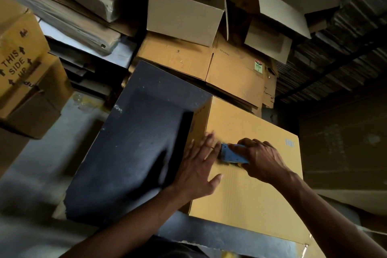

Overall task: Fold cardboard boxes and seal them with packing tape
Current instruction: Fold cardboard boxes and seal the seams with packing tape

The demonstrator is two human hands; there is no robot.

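Both hands were on top of the cardboard box: left hand pressed flat with straight fingers, right hand gripped the blue tape dispenser. Box stood on the dark tabletop.

A single wide-angle camera worn on the person's head looks forward and steeply down, close over the yellow-brown closed cardboard box that lies on the dark blue-black counter, so that both forearms enter from the bottom edge. The left hand and right hand sit just below the middle of the view, near the lens. Beyond the counter the view faces a wall of stacked tan cardboard cartons, whose straight edges bend outward toward the frame's borders
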